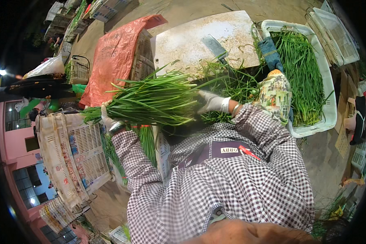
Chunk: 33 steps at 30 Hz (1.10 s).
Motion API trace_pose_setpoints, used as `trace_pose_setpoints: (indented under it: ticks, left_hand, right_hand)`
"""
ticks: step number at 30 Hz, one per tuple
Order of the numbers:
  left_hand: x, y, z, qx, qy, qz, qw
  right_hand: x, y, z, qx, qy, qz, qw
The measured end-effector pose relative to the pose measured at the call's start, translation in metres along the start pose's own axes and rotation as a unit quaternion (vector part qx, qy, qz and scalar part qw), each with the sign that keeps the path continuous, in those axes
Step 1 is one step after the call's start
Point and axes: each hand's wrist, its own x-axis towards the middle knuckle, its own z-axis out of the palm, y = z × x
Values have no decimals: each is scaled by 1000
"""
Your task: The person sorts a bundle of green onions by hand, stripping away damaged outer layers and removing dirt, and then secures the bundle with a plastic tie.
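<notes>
Both gloved hands — left hand [110, 121], right hand [210, 101] — are gripping a bundle of green chives [154, 99] over the worktop [191, 40]; a cleaver [214, 48] is lying there, seemingly untouched.

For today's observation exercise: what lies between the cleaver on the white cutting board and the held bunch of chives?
In the head view, loose green chive stalks lie strewn between the cleaver and the bunch of chives.

A single head-worn fisheye camera looks steeply down from just above the person's checked-shirt chest [232, 183], which fills the lower centre of the frame. It faces forward over a white cutting board [191, 40] at upper centre. Edges curve and darken toward the rim.
</notes>
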Motion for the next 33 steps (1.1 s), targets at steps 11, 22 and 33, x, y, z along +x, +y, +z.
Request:
trace_pose_setpoints:
  ticks: [11, 22, 33]
  left_hand:
    - [-12, 2, -18, -45, 44, -49, 997]
    - [-19, -4, 4, -34, -19, -21, 999]
    - [-31, 10, -16, 24, -16, -95, 995]
  right_hand:
    - [-55, 30, -42, -411, 54, 152, 897]
    - [9, -73, 30, 475, 214, 134, 843]
    - [-52, -29, -36, 176, -52, -5, 983]
